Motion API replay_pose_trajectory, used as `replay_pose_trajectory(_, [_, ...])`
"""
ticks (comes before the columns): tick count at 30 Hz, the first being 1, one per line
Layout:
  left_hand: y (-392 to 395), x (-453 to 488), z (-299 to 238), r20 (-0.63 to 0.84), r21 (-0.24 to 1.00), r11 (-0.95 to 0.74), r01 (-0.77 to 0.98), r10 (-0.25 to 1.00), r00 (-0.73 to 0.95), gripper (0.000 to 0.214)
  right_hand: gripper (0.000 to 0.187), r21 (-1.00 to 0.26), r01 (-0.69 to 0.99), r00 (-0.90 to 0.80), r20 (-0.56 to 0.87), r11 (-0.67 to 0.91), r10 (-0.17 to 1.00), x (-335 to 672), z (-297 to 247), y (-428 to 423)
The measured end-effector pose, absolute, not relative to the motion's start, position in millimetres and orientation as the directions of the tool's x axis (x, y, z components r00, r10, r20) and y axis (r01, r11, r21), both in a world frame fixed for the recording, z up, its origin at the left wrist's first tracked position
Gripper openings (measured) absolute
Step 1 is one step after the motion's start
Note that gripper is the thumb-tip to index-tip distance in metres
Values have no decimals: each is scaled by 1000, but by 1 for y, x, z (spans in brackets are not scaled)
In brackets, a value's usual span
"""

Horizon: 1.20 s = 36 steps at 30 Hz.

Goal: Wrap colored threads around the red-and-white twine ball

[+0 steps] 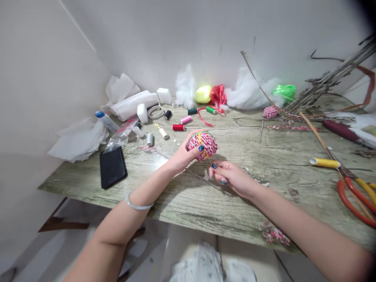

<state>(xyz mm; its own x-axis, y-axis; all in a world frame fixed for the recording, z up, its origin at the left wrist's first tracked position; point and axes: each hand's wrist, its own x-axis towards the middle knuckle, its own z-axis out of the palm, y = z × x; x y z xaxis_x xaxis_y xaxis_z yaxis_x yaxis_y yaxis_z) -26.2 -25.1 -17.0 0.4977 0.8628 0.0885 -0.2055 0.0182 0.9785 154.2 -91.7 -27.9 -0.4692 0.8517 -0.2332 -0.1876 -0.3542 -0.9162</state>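
Observation:
A ball of red-and-white twine (209,144) with yellow and green strands across it is held above the middle of the table. My left hand (185,154) wraps round its left side, thumb in front. Just below and right of the ball, my right hand (230,175) is closed in a pinch. A thin strand seems to run between its fingertips and the ball, but what the fingers hold is too small to make out. Behind the ball lie thread spools, among them a red spool (178,127) and a cream spool (163,133).
A black phone (113,167) lies at the left by white paper sheets (79,139). White stuffing (246,92) is heaped along the wall. At the right are orange-handled scissors (351,196), a yellow spool (324,162), dry branches (323,84) and a smaller twine ball (270,112).

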Motion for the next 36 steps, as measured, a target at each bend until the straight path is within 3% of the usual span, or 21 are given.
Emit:
replay_pose_trajectory(5, [-25,-35,-8,174,982,-54,-180,625,761,66,38,-802,-249,-384,-433,-543,816,158,-30,-87])
replay_pose_trajectory(11, [-32,-32,6,265,877,-480,-30,431,862,67,28,-844,-214,-286,-428,-492,858,163,-34,-76])
replay_pose_trajectory(14, [-34,-31,7,280,791,-611,36,414,866,68,25,-942,-114,-196,-291,-317,936,173,-34,-69])
replay_pose_trajectory(17, [-36,-30,6,262,705,-695,141,439,859,65,25,-984,179,-62,-24,-12,998,185,-29,-67])
replay_pose_trajectory(21, [-37,-31,-3,182,588,-720,368,561,807,67,26,-885,436,-4,178,161,984,191,-17,-74])
replay_pose_trajectory(24, [-35,-32,-13,196,554,-695,458,644,740,80,20,-759,566,-65,349,322,935,188,-11,-80])
replay_pose_trajectory(26, [-33,-31,-16,224,548,-690,472,665,712,91,18,-613,633,-161,493,473,855,185,-11,-84])
replay_pose_trajectory(29, [-32,-29,-16,208,540,-690,482,664,718,83,18,-326,672,-342,660,665,669,179,-13,-89])
replay_pose_trajectory(32, [-31,-27,-15,217,562,-689,458,657,722,68,17,-140,679,-461,682,721,567,175,-16,-95])
replay_pose_trajectory(36, [-26,-30,-18,223,635,-651,416,670,708,71,23,-98,680,-513,645,726,567,173,-18,-98])
